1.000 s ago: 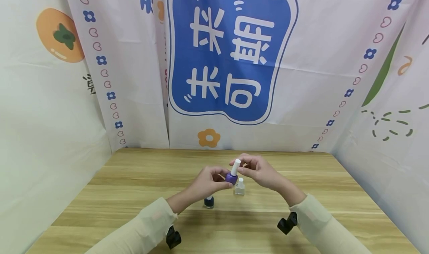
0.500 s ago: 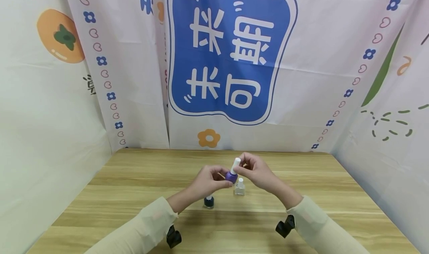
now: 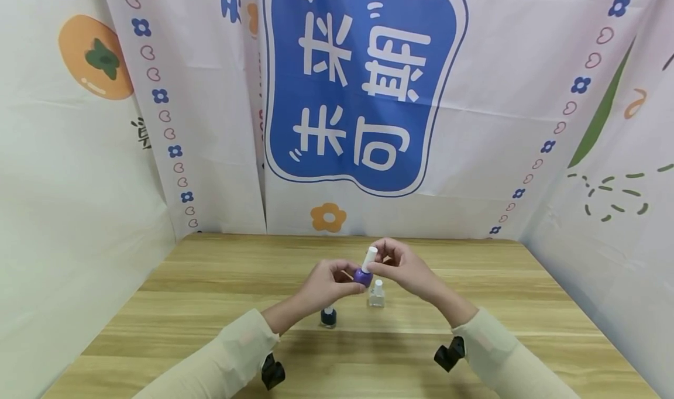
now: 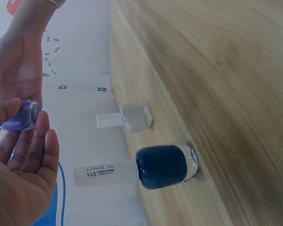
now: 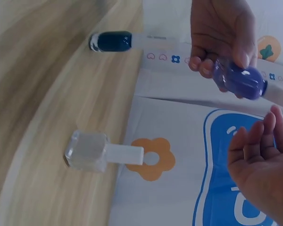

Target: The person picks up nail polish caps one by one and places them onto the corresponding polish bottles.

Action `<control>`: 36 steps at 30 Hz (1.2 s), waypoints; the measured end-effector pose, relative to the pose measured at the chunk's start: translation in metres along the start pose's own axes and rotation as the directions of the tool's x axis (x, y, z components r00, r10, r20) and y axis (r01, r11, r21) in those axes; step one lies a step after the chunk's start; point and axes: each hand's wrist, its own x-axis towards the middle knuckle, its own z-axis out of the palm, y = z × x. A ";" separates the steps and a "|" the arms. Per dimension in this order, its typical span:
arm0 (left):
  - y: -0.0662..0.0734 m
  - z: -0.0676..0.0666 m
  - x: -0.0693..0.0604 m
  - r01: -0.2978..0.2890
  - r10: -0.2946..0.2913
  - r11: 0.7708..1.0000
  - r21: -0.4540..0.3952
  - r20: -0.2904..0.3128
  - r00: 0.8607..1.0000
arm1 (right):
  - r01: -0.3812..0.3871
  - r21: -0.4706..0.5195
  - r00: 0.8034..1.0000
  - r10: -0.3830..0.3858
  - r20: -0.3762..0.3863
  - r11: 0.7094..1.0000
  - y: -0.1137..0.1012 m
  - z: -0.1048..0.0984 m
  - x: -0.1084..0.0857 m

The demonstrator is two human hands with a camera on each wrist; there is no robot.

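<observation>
Above the table, my left hand pinches the purple body of a nail polish bottle between thumb and fingers. The bottle leans a little, its white cap upward. My right hand holds that cap with thumb and fingers; the cap sits on the bottle's neck. In the right wrist view the purple bottle shows clearly, while most of its cap lies outside the frame. A clear nail polish bottle and a dark blue one stand upright on the table below the hands.
The wooden table ends at a printed cloth backdrop behind it. Cloth also hangs at both sides. The dark blue bottle is partly hidden beneath my left forearm in the head view.
My right hand has shifted slightly left and taken hold of the white cap, which its fingertips were beside one second ago. The left hand and the standing bottles stay in place.
</observation>
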 end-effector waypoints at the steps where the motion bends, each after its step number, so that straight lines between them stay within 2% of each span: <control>1: 0.005 0.000 -0.001 0.002 -0.002 1.000 0.002 0.000 1.000 | 0.005 -0.003 1.000 -0.005 0.020 1.000 -0.002 -0.003 0.000; 7: 0.001 -0.001 0.000 0.007 -0.007 1.000 -0.004 0.008 1.000 | 0.077 -0.018 0.989 -0.074 0.128 0.997 -0.005 -0.011 0.002; 8: -0.003 -0.001 0.001 0.006 -0.006 1.000 -0.008 0.010 1.000 | 0.086 -0.015 0.987 -0.084 0.139 0.996 -0.004 -0.011 0.002; 11: -0.003 0.000 0.001 0.005 -0.005 1.000 -0.013 0.018 1.000 | 0.106 -0.013 0.983 -0.102 0.153 0.994 -0.003 -0.010 0.003; 15: -0.004 0.000 0.001 -0.001 0.002 1.000 -0.004 0.022 1.000 | 0.114 -0.042 0.986 -0.108 0.131 0.993 -0.002 -0.008 0.002; 20: -0.004 0.000 0.000 -0.018 0.018 1.000 -0.001 0.021 1.000 | 0.078 -0.062 0.994 -0.074 0.075 0.995 0.000 -0.005 0.002; 26: -0.005 0.000 0.000 -0.033 0.033 0.999 -0.002 0.016 0.999 | 0.021 -0.014 1.000 -0.021 0.016 1.000 0.001 0.001 0.002; 36: -0.005 0.002 0.000 -0.029 0.028 1.000 0.011 0.014 0.999 | 0.025 0.015 0.999 -0.025 -0.038 1.000 0.005 0.007 0.002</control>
